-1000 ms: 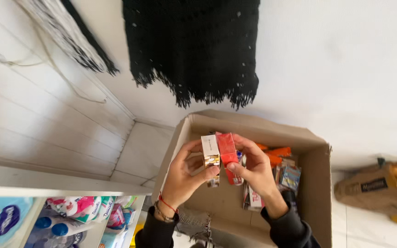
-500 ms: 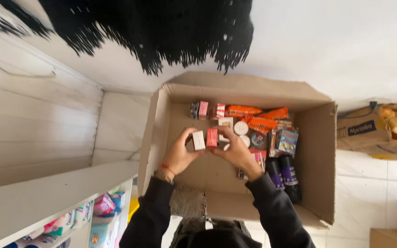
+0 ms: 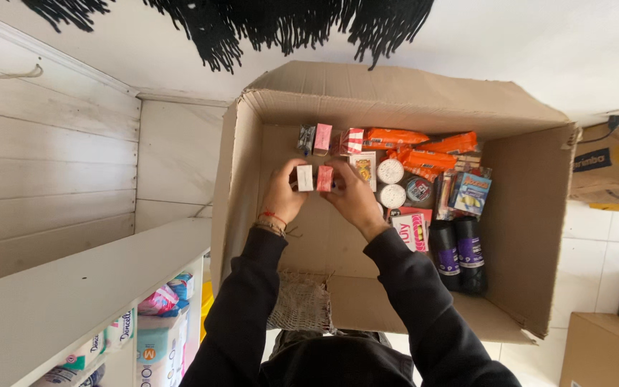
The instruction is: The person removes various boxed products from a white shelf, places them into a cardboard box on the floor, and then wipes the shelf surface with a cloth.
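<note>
Both hands have dropped from above the cardboard box (image 3: 524, 236) to deep inside it since the earlier frames, and the two small cartons they carry have come down with them, close to the box floor near its far left corner. Largest in view is this open box, its near flap folded out toward the person, its far wall under a black fringed cloth (image 3: 281, 21). Along the far wall lies a row of small cartons, then orange packets (image 3: 395, 137); toward the right wall stand two white round lids (image 3: 390, 170) and two dark bottles (image 3: 458, 252). A white shelf (image 3: 73, 287) with wrapped packs runs beside the left wall. Left hand (image 3: 284, 193) has its fingers closed around a white small carton (image 3: 304, 178); right hand (image 3: 352, 197) pinches a red small carton (image 3: 324, 178). Both cartons stand upright, long axes pointing toward the far wall, touching or nearly so, side by side between the two sets of fingertips. They sit just short of the far row, with bare floor on the left-wall side, nearer the left hand than the right
</note>
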